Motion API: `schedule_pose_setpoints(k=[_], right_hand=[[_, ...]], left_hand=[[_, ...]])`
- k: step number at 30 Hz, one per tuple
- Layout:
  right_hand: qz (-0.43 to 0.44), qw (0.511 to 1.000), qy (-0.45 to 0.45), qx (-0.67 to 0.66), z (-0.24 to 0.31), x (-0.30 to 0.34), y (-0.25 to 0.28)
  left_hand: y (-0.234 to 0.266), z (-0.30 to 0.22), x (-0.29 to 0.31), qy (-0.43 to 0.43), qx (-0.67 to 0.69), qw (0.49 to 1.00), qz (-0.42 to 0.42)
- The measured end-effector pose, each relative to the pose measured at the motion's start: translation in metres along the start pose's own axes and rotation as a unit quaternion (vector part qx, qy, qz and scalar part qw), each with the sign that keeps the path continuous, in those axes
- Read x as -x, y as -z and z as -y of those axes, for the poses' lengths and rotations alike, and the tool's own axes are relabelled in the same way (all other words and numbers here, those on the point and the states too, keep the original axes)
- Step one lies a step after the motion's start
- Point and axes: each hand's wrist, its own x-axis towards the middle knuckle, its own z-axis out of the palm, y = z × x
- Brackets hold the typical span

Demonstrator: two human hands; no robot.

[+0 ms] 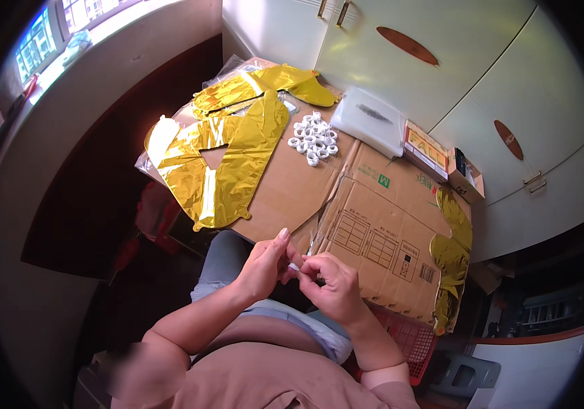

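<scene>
From the head camera, the left hand (264, 262) and right hand (329, 283) meet just off the near edge of the flattened cardboard (373, 225), fingertips pressed together on a small white piece (294, 266) — too tiny to identify. It sits in the air over the person's lap, so a loosened pinch would likely drop it out of sight — well apart from the pile of white rings (314, 138) beside the gold foil balloon (220, 160).

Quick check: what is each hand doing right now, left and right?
Left hand: fingers pinched on a small white piece held between both hands.
Right hand: closed on the same small white piece.
</scene>
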Motion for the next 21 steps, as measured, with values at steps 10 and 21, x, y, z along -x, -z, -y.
schedule_pose_setpoints(k=[10, 21], right_hand=[[0.068, 0.996, 0.054, 0.017, -0.038, -0.027, -0.004], [0.126, 0.992, 0.004, 0.012, -0.079, -0.076, -0.017]], left_hand=[[0.021, -0.004, -0.007, 0.051, 0.142, 0.988, -0.002], [0.057, -0.013, -0.034, 0.117, 0.278, 0.953, -0.026]])
